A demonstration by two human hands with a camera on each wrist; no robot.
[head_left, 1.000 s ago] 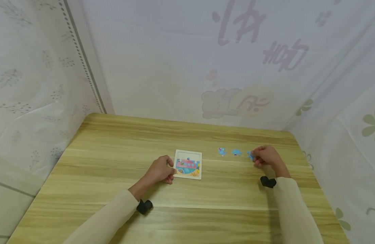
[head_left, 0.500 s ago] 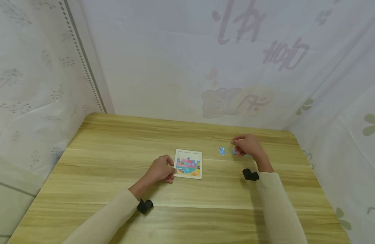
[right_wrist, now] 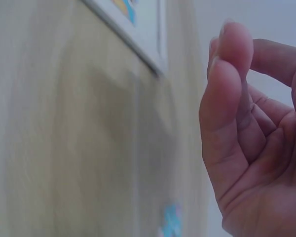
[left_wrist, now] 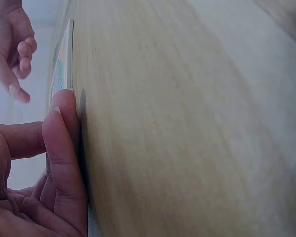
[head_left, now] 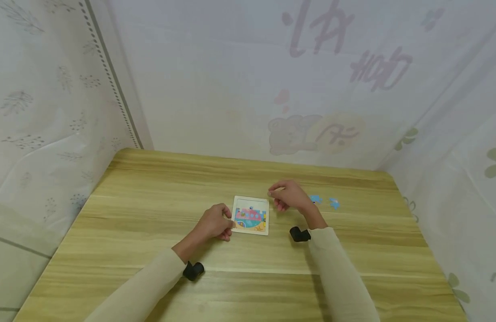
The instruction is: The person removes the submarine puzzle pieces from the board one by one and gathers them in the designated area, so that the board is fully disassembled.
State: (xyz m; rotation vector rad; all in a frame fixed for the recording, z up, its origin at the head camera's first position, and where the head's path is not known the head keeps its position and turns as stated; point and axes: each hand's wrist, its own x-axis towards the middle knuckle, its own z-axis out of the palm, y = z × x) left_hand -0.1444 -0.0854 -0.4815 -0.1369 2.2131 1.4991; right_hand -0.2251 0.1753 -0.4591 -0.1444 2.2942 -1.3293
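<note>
A square puzzle board [head_left: 252, 202] with a pale frame lies mid-table in the head view; a pink and teal sea picture covers its lower part. My left hand [head_left: 215, 222] holds the lower left edge, thumb over the rim. To the right of the board, my right hand [head_left: 290, 197] hovers above the table, fingers loosely bent, nothing seen in them. Two blue puzzle pieces [head_left: 315, 200] lie right of that hand. In the right wrist view another blue piece [right_wrist: 171, 219] lies on the table below the fingers; the hand covers it in the head view.
The wooden table [head_left: 248, 286] ends at printed curtains [head_left: 211, 89] behind and at both sides. Black wrist cameras [head_left: 299, 234] sit below both hands.
My right hand has moved left from the rightmost blue piece, past the middle one, toward the board. That rightmost piece now lies uncovered. The left hand keeps its place at the board.
</note>
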